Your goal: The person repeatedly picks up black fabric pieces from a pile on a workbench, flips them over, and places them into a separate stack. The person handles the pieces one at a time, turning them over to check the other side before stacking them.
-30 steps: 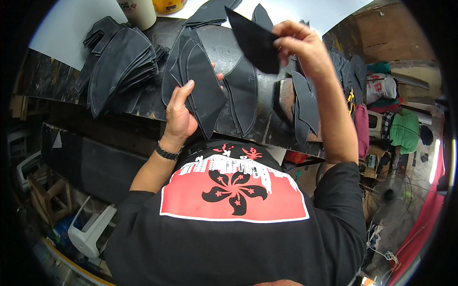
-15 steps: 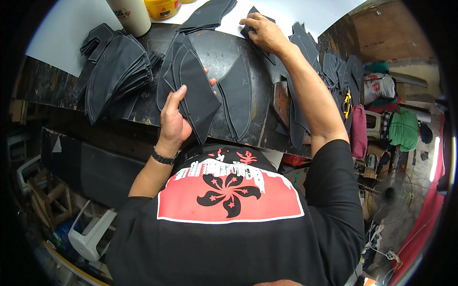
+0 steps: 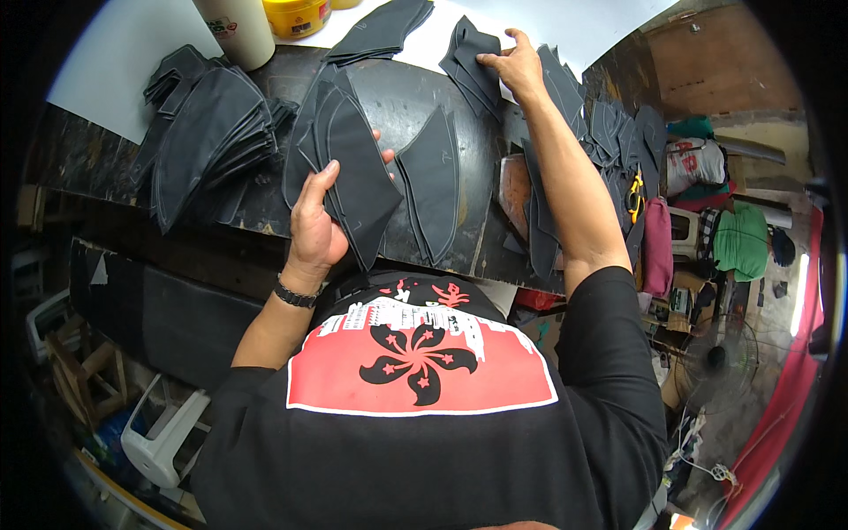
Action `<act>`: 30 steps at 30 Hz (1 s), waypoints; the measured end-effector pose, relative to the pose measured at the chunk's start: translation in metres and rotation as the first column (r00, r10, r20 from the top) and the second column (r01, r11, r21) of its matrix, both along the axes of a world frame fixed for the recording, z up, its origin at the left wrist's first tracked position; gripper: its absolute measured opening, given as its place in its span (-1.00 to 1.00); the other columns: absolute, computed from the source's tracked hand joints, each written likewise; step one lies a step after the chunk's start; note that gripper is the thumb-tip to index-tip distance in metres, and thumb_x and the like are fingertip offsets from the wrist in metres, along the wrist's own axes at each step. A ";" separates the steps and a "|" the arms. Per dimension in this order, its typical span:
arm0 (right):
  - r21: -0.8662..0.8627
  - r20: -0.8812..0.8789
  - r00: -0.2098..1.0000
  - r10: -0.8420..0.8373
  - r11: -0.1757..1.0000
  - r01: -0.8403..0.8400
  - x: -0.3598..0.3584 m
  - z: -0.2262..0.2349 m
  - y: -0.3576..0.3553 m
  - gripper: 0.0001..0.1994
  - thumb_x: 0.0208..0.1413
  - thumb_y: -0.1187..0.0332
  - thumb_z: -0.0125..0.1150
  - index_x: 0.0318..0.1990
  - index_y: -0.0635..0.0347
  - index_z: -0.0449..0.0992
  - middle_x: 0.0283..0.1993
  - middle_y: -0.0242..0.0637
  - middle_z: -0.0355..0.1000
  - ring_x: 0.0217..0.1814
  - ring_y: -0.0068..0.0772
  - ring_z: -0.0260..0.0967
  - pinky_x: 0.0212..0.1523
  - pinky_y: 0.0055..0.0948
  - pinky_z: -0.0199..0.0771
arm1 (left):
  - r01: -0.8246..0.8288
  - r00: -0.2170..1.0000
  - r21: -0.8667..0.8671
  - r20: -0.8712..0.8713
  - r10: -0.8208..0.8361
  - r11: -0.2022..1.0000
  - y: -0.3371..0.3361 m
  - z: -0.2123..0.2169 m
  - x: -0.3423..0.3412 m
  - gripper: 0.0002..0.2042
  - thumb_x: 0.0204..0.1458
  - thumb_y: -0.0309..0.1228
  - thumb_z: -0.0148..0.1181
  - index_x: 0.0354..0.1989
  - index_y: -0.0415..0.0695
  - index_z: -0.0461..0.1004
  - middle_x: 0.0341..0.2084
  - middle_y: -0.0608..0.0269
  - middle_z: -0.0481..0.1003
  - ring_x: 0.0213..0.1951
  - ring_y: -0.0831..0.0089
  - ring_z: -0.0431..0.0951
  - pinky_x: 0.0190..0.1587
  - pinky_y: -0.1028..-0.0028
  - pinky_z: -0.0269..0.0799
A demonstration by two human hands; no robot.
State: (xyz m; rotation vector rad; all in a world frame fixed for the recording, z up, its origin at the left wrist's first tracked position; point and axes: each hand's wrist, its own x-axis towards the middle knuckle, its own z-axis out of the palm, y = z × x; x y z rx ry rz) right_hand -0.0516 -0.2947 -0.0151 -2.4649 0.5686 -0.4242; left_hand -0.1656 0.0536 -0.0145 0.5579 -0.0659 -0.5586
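Observation:
My left hand [image 3: 316,221] grips a stack of black cut leather-like pieces [image 3: 358,163], its thumb over the front and fingertips showing past the right edge. Up at the far side, my right hand [image 3: 519,69] has its thumb and index finger spread apart. Its thumb tip touches the right edge of a small fanned pile of black pieces [image 3: 468,62], whose top corner looks curled. Between my hands lies another pointed black stack [image 3: 431,181] with pale outlines. A further black stack [image 3: 375,31] sits beyond my left hand.
Thick black piles [image 3: 212,132] lie at the left of the dark worktable [image 3: 402,84], with more pieces [image 3: 609,132] at the right. A white bottle [image 3: 237,31] and a yellow tub [image 3: 299,16] stand at the back. Yellow-handled scissors [image 3: 634,196] lie by the right edge.
My right hand has shifted right and a little down off the small pile, its fingers spreading, so more of that pile shows. My left hand keeps its hold on the stack.

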 end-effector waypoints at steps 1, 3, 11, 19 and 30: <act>0.028 0.005 1.000 -0.012 1.000 0.012 0.004 -0.002 0.001 -0.25 -0.18 0.25 0.56 0.23 0.19 0.38 -0.15 -0.09 0.59 -0.04 -0.17 0.55 0.05 -0.26 0.51 | 0.003 1.000 0.002 0.001 -0.003 1.000 0.000 0.000 0.000 -0.53 0.33 -0.34 -0.27 0.30 -0.40 0.23 0.27 -0.06 0.32 0.22 0.10 0.43 0.23 0.16 0.41; 0.151 0.039 0.999 0.005 0.989 -0.011 0.016 -0.001 -0.001 -0.35 -0.16 0.36 0.53 0.17 0.21 0.45 -0.24 -0.19 0.57 -0.17 -0.30 0.54 -0.09 -0.35 0.52 | 0.004 1.000 0.010 -0.007 -0.004 1.000 0.000 0.001 0.000 -0.53 0.33 -0.34 -0.27 0.30 -0.40 0.23 0.27 -0.06 0.32 0.21 0.10 0.43 0.23 0.17 0.42; 0.600 0.337 0.939 0.070 0.752 -0.272 0.038 0.030 -0.031 -0.60 -0.02 0.41 0.37 0.05 0.10 0.55 -0.14 -0.21 0.47 -0.07 -0.24 0.37 -0.07 -0.28 0.38 | 0.047 0.999 -0.036 -0.022 -0.047 0.998 0.001 0.001 0.001 -0.53 0.33 -0.34 -0.27 0.28 -0.41 0.26 0.26 -0.05 0.34 0.20 0.13 0.44 0.21 0.19 0.43; -0.222 -0.095 0.981 0.171 0.957 -0.189 -0.025 0.012 0.011 -0.42 -0.04 0.20 0.47 0.18 0.07 0.49 0.12 0.07 0.40 0.05 -0.10 0.46 0.05 -0.20 0.50 | 0.022 0.999 -0.027 -0.032 -0.023 0.999 0.000 0.002 0.000 -0.53 0.33 -0.33 -0.27 0.28 -0.42 0.26 0.25 -0.07 0.35 0.18 0.11 0.45 0.20 0.19 0.43; -0.332 -0.130 0.951 0.279 0.892 -0.307 -0.045 0.015 0.066 -0.48 -0.01 0.30 0.39 0.14 0.22 0.47 0.13 0.22 0.36 0.16 0.25 0.37 0.15 -0.01 0.42 | 0.148 0.989 -0.157 -0.006 -0.151 0.976 0.005 -0.002 0.002 -0.42 0.33 -0.17 -0.37 0.40 -0.34 0.08 0.38 -0.03 0.17 0.36 0.08 0.23 0.35 0.12 0.24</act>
